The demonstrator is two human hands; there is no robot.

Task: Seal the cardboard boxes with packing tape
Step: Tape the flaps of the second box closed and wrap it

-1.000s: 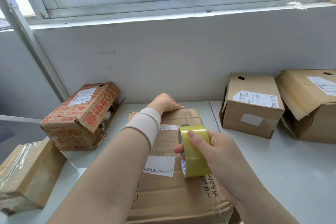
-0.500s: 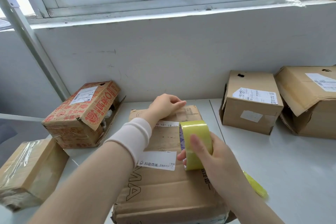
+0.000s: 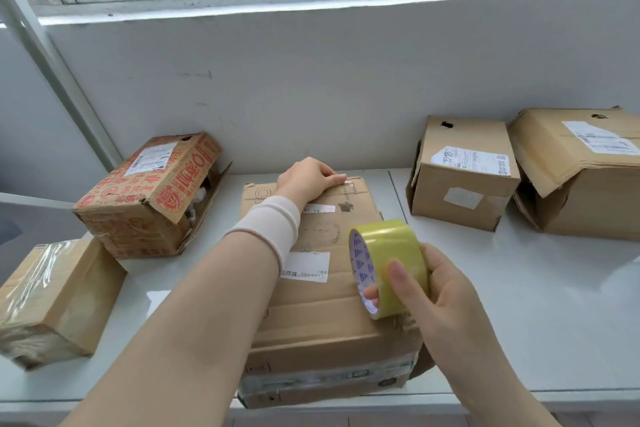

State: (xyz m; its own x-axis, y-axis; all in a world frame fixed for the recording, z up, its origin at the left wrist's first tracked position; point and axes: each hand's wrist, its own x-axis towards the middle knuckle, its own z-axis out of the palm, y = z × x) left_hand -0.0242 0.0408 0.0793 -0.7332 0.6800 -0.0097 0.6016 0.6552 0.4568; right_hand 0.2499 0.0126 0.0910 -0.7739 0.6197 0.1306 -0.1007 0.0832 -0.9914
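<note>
A flat brown cardboard box [image 3: 322, 319] with white labels lies in front of me on the white table [image 3: 540, 305]. My left hand [image 3: 308, 180] presses flat on its far edge, fingers pointing right, where a tape end seems to sit. My right hand [image 3: 433, 291] holds a yellow roll of packing tape [image 3: 388, 263] above the box's right side, thumb on the roll's outer face and a finger through its core. A pale wristband wraps my left wrist.
A red-printed box [image 3: 145, 194] with an open side flap lies at the left, a tape-wrapped box [image 3: 52, 298] at the near left. At the right stand a small brown box [image 3: 460, 177] and a bigger crumpled one [image 3: 581, 177]. A grey wall rises behind.
My right hand has drawn the tape roll back toward me and to the right, away from my left hand. The left hand stays pressed on the box's far edge.
</note>
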